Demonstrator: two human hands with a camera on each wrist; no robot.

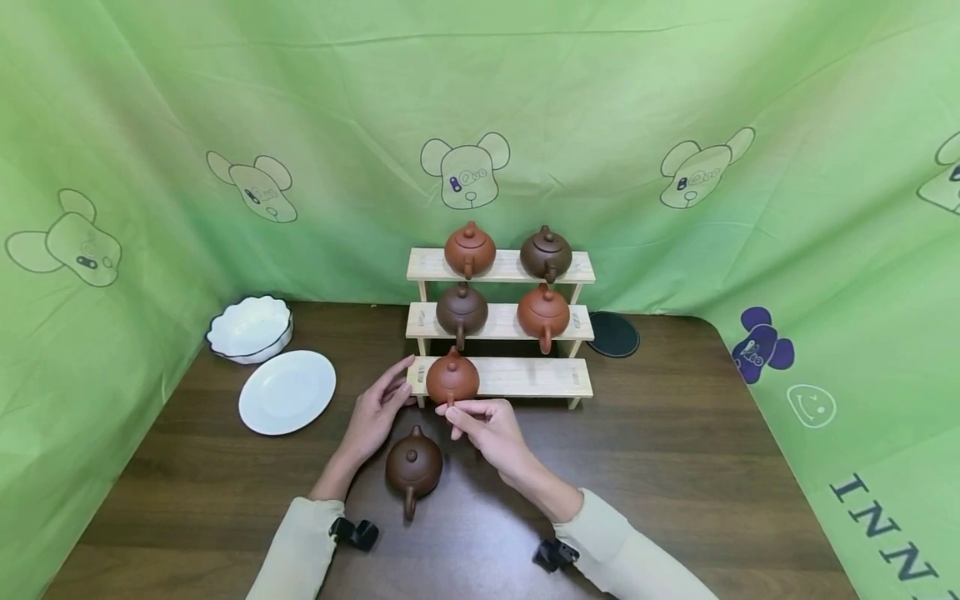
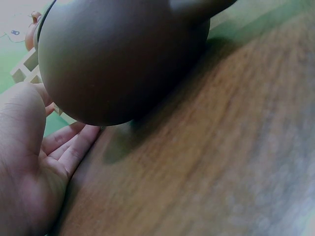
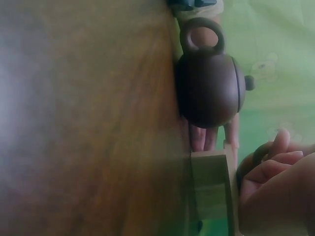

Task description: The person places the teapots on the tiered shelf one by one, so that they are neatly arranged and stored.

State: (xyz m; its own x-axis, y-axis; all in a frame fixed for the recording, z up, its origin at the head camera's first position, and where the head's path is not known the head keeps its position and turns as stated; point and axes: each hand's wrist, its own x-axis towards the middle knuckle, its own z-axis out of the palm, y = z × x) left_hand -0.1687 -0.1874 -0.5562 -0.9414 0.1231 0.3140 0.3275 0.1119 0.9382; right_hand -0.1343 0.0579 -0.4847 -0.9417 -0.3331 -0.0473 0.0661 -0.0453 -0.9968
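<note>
My right hand [image 1: 489, 433] pinches the handle of a reddish-brown teapot [image 1: 453, 375], which sits upright at the left part of the bottom step of a wooden three-step rack [image 1: 536, 377]. In the right wrist view that hand [image 3: 280, 184] has its fingers bent round the handle. At the rack's left end is my left hand [image 1: 373, 417], its extended fingers against the side of the bottom step. A dark brown teapot [image 1: 414, 468] stands on the table between my forearms, handle towards me. It fills much of the left wrist view, close beside the left palm [image 2: 24, 157].
The middle step bears a dark teapot [image 1: 461, 310] and a reddish one [image 1: 543, 312]; the top step has a reddish teapot [image 1: 470, 250] and a dark one [image 1: 546, 254]. A white plate [image 1: 287, 392] and scalloped bowl [image 1: 251, 329] stand left, a black round coaster [image 1: 615, 335] right.
</note>
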